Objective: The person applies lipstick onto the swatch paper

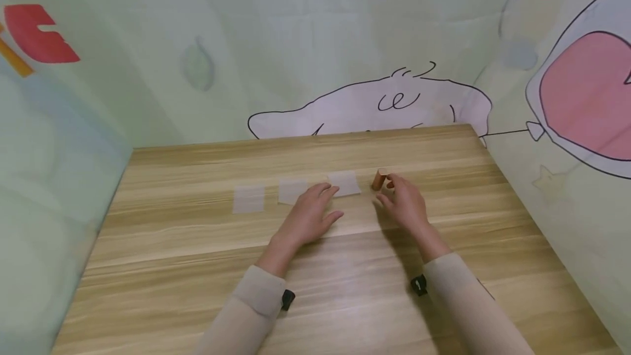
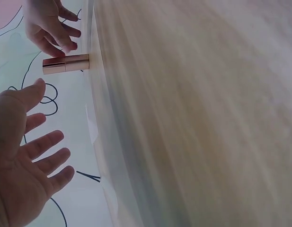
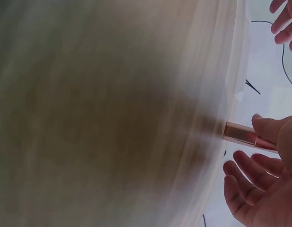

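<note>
A copper-coloured lipstick tube [image 1: 378, 181] stands upright on the wooden table [image 1: 197, 267], right of three pale, thin squares laid in a row. My right hand [image 1: 406, 201] is just beside it, thumb and fingers spread apart. In the left wrist view a small gap shows between most of those fingers and the tube [image 2: 65, 64]. The right wrist view has the thumb overlapping the tube's upper end [image 3: 240, 134]. Holding nothing, my left hand [image 1: 308, 215] hovers with spread fingers over the middle square [image 1: 291, 189] and the edge of the right square [image 1: 345, 183].
The left square [image 1: 248, 199] lies flat, away from both hands. A printed cloth backdrop [image 1: 315, 43] with cartoon drawings rises behind the table's far edge and along both sides. Dark wrist devices sit at both sleeve cuffs.
</note>
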### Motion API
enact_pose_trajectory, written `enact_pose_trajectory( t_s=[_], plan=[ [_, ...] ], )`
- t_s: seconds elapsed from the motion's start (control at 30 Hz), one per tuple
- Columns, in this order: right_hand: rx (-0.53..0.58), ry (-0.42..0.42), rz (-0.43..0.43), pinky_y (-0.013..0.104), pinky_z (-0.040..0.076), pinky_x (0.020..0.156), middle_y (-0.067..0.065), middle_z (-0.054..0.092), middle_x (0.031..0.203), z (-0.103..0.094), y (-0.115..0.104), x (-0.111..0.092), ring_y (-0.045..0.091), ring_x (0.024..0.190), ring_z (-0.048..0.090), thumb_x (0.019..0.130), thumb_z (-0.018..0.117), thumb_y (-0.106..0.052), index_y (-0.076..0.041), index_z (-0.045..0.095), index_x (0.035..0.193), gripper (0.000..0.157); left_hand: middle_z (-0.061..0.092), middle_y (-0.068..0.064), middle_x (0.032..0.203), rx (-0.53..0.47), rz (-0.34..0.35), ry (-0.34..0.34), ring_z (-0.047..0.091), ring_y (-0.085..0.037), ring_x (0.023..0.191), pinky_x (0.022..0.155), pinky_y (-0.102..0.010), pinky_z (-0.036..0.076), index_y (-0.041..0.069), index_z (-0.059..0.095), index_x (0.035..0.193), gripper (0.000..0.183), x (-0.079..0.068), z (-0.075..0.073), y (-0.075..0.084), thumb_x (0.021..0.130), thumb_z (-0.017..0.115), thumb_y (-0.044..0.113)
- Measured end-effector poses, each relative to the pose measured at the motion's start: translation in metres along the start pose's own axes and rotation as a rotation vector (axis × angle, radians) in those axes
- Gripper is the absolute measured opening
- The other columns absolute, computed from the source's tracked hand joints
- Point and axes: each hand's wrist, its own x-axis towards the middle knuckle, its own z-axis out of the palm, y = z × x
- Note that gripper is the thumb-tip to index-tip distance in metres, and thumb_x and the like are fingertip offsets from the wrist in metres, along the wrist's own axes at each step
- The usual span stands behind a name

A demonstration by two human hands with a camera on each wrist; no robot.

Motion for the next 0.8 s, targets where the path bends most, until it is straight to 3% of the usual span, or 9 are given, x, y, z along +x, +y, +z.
enact_pose_trajectory(
  t_s=[0.17, 0.27, 0.57, 0.8],
  plan=[
    [0.095, -0.057, 0.067, 0.054, 0.050, 0.094, 0.021, 0.069, 0.116, 0.003, 0.004, 0.005, 0.037, 0.107, 0.068, 0.095, 0.072, -0.022, 0.004, 0.054, 0.136, 0.052, 0.049, -0.017, 0.148, 0.013, 0.014, -0.007, 0.042, -0.033, 0.141, 0.117, -0.048, 0.033, 0.005, 0.050, 0.147, 0.056, 0.004, 0.002, 0.003, 0.101, 0.063, 0.034],
    [0.098, -0.061, 0.089, 0.053, 0.051, 0.093, 0.019, 0.070, 0.114, 0.004, 0.006, 0.009, 0.035, 0.106, 0.068, 0.096, 0.071, -0.022, 0.002, 0.054, 0.135, 0.049, 0.049, -0.017, 0.148, 0.017, 0.024, -0.009, 0.042, -0.033, 0.140, 0.117, -0.048, 0.034, 0.005, 0.050, 0.147, 0.056, 0.007, 0.003, 0.004, 0.101, 0.063, 0.033],
    [0.201, -0.051, 0.080, 0.051, 0.053, 0.092, 0.021, 0.068, 0.104, 0.002, 0.008, 0.022, 0.038, 0.102, 0.068, 0.094, 0.073, -0.014, 0.004, 0.061, 0.122, 0.036, 0.046, -0.013, 0.152, 0.056, 0.028, -0.073, 0.040, -0.029, 0.143, 0.118, -0.045, 0.032, 0.007, 0.046, 0.151, 0.059, 0.023, 0.003, 0.010, 0.103, 0.059, 0.038],
    [0.188, -0.066, 0.074, 0.051, 0.053, 0.092, 0.022, 0.068, 0.106, 0.003, 0.010, 0.028, 0.038, 0.102, 0.067, 0.093, 0.075, -0.014, 0.002, 0.062, 0.117, 0.032, 0.048, -0.014, 0.150, 0.050, 0.044, -0.097, 0.041, -0.029, 0.142, 0.118, -0.044, 0.032, 0.006, 0.046, 0.151, 0.059, 0.035, 0.004, 0.015, 0.103, 0.059, 0.038]
  ],
)
